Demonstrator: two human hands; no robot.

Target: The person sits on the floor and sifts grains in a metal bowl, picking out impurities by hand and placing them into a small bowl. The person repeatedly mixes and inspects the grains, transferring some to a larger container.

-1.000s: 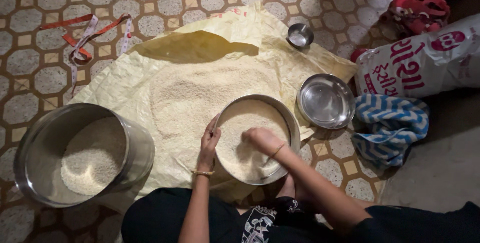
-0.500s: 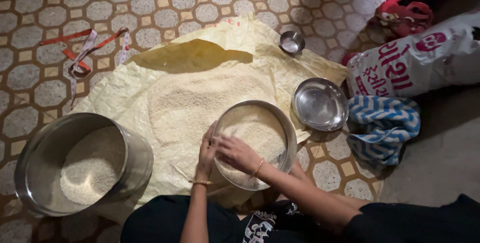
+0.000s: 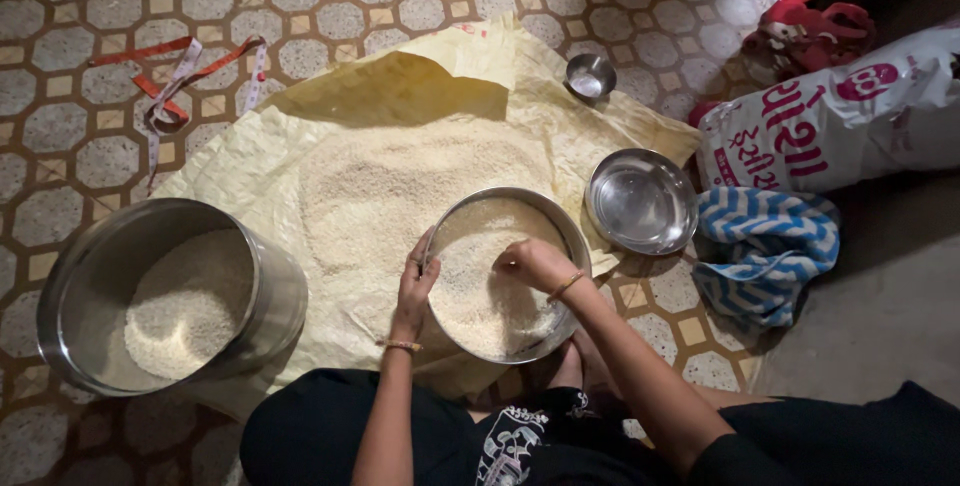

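Note:
A round steel sieve (image 3: 560,221) full of pale grain sits on a yellow sheet (image 3: 400,96) in front of my knees. My left hand (image 3: 416,281) grips the sieve's left rim, thumb over the edge. Inside the sieve, my right hand (image 3: 532,263) rests on the grain with its fingers curled down into it. A broad heap of the same grain (image 3: 385,196) is spread on the sheet just beyond the sieve.
A large steel pot (image 3: 150,291) half full of grain stands at the left. An empty steel plate (image 3: 640,201) and a small steel bowl (image 3: 590,76) lie at the right. A printed white sack (image 3: 830,121), a blue striped cloth (image 3: 770,246) and red-and-white ribbons (image 3: 175,81) lie around.
My right hand has shifted about inside the sieve, from the centre toward the left and back to the middle. My left hand stays on the rim. The view has tilted slightly.

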